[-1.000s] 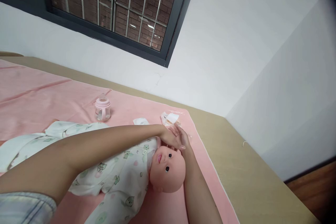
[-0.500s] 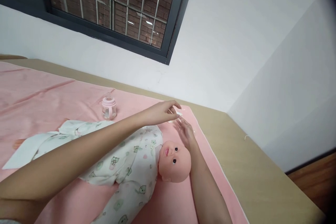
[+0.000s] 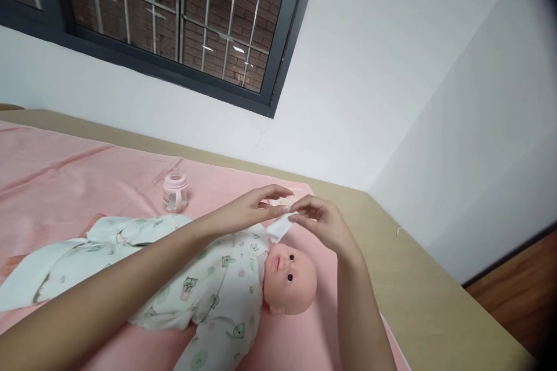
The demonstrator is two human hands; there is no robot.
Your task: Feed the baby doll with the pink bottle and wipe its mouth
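Note:
A thin white sheet, like a wipe or tissue, hangs just above the doll's head and shoulder. My right hand pinches its upper edge between thumb and fingers. My left hand reaches in from the left, with thumb and fingers apart. Its thumb tip meets the right fingertips at the sheet; whether it grips any of it is unclear. Below both hands lies a baby doll on its back, dressed in a white printed suit. Behind the fingers, a pale printed item is mostly hidden.
A pink baby bottle with a handle stands beyond the doll on a pink sheet. The wooden tabletop shows along the right and back. White walls and a barred window rise behind.
My right hand has risen and closed on the white sheet, which now hangs in view near the doll's head. My left hand has shifted slightly left and down. The whole view has shifted slightly.

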